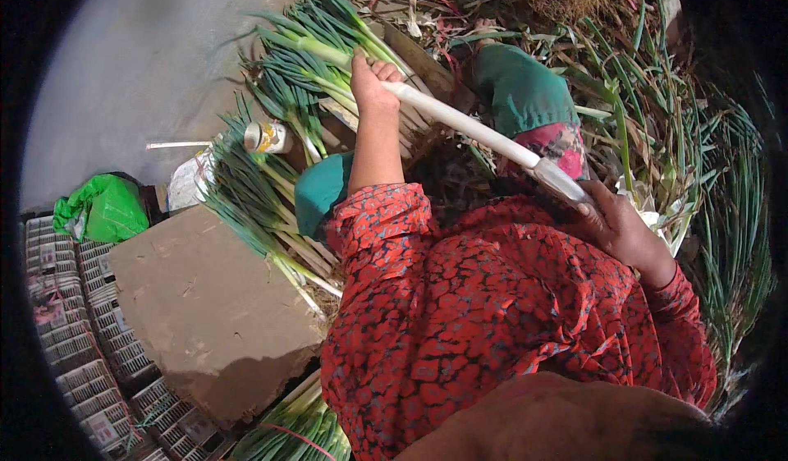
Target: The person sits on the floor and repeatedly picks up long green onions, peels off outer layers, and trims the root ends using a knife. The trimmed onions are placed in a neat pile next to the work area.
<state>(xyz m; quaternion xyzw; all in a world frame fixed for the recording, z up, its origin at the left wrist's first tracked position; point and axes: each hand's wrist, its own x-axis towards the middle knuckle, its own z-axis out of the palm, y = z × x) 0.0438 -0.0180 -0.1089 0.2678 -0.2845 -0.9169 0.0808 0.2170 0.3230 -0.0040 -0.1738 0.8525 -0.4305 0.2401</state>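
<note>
A long green onion lies slantwise across my front, its leafy end up and to the left, its white end down and to the right. My left hand is closed round it where the white stalk turns pale green. At the lower end my right hand has its fingers closed on the stalk, next to a looser, duller layer of skin. The tip of the stalk is hidden under the right hand. Beyond my left hand, a pile of green onions lies with dark green leaves pointing up and left.
More green onions lie left of my knee, beside a flat brown board. A small yellow-and-white can, a green bag and stacked plastic crates are further left. Leaf scraps and leaves heap up on the right.
</note>
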